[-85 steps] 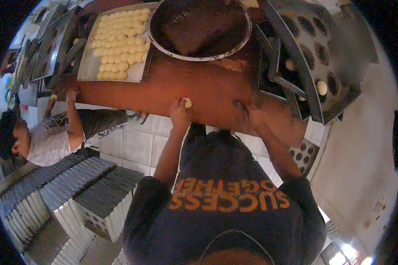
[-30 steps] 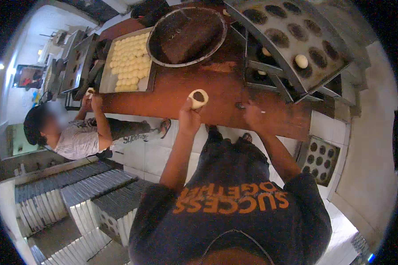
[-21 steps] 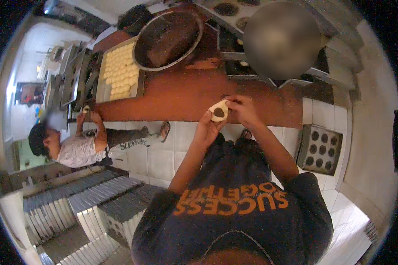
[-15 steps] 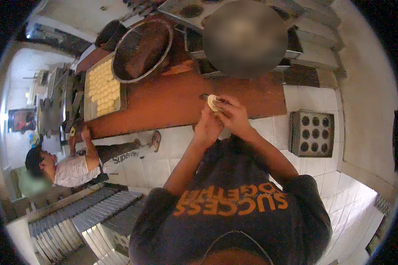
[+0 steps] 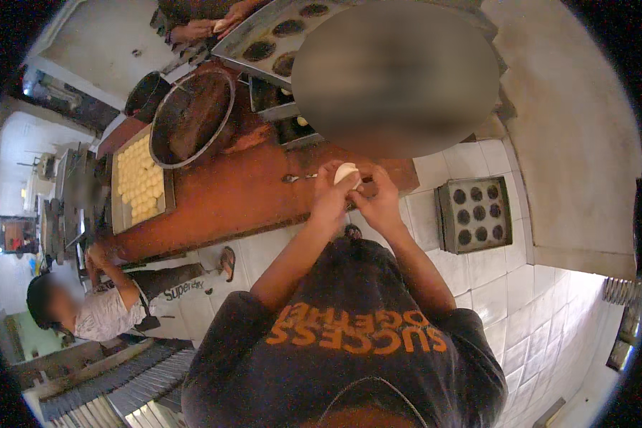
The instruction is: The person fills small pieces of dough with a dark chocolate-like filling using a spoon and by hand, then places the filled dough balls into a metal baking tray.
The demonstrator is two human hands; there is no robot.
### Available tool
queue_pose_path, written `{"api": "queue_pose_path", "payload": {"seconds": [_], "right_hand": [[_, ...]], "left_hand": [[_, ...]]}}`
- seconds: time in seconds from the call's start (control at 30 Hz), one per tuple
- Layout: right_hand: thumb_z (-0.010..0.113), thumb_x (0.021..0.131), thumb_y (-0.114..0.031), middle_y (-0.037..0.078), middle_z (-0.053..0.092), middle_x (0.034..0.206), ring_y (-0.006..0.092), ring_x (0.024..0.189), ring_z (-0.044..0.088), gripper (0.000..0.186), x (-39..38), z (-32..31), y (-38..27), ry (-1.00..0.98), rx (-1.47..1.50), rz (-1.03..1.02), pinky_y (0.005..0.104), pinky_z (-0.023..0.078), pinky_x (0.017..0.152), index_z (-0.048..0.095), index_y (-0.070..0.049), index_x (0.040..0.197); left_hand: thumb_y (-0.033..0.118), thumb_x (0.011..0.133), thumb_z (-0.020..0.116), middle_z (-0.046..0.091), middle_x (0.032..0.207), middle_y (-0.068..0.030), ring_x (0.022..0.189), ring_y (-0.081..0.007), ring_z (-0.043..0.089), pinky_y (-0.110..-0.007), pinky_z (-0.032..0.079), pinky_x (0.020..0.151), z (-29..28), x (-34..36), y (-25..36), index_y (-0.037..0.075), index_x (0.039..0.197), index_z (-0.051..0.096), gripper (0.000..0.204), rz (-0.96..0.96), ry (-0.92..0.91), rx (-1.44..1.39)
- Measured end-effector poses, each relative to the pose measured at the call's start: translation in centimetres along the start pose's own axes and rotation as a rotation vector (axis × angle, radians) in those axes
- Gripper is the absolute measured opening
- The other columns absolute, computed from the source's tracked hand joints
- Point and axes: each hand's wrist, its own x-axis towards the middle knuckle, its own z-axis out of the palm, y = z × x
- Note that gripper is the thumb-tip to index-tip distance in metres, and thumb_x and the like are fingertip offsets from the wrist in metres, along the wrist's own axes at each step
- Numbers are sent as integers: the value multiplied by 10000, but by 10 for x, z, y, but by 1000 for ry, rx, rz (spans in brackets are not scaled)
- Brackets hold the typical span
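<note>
A small pale round of dough (image 5: 345, 172) is held up close to the near edge of the reddish-brown table (image 5: 225, 191). My left hand (image 5: 328, 196) cups it from the left, fingers wrapped round its side. On the other side, my right hand (image 5: 378, 202) pinches at the dough's edge with bent fingers. Whether the dough has anything inside is too small to make out. A metal spoon (image 5: 297, 177) lies on the table just left of my hands.
A tray (image 5: 168, 202) of pale dough balls and a large dark basin (image 5: 233, 107) stand at left. Muffin pans (image 5: 230, 48) are at the back; another pan stack (image 5: 476, 244) sits on the floor at right. A person (image 5: 110, 303) stands at left; another person's hands (image 5: 205, 28) are at the back.
The view has shifted, so the table sits lower and further left. My fingers have changed position round the dough, my right hand now at its right edge. Another person's hands have appeared at the back.
</note>
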Motion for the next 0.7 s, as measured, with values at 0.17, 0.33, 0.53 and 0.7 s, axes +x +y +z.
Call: {"api": "queue_pose_path", "payload": {"seconds": [0.17, 0.33, 0.53, 0.7], "right_hand": [[673, 644, -113, 116, 578, 818, 276, 745, 546, 176, 9, -3, -9, -8, -149, 31, 352, 448, 643, 589, -29, 775], [656, 641, -110, 103, 559, 750, 281, 709, 526, 150, 14, 53, -31, 71, -142, -263, 351, 422, 643, 578, -40, 747], [628, 660, -88, 112, 555, 797, 309, 840, 496, 136, 4, 111, -69, -68, -170, -209, 377, 402, 734, 575, -56, 781], [636, 632, -59, 116, 545, 833, 298, 835, 483, 186, 6, 148, -90, -209, -117, -403, 384, 402, 734, 556, -43, 799]], "left_hand": [[156, 800, 604, 573, 903, -66, 781, -144, 569, -276, 494, 625, -12, -4, 15, 58, 987, 508, 232, -67, -68, 67], [262, 835, 571, 579, 907, -41, 829, -139, 557, -279, 461, 724, -45, -9, 38, 65, 995, 550, 255, -99, -13, -265], [256, 853, 547, 531, 845, -4, 777, -116, 511, -266, 440, 666, -71, -36, 60, 55, 976, 522, 237, 151, 253, -310], [134, 825, 578, 537, 882, -22, 822, -134, 526, -257, 447, 712, -116, -61, 100, 48, 998, 507, 206, 88, 135, -639]]}}
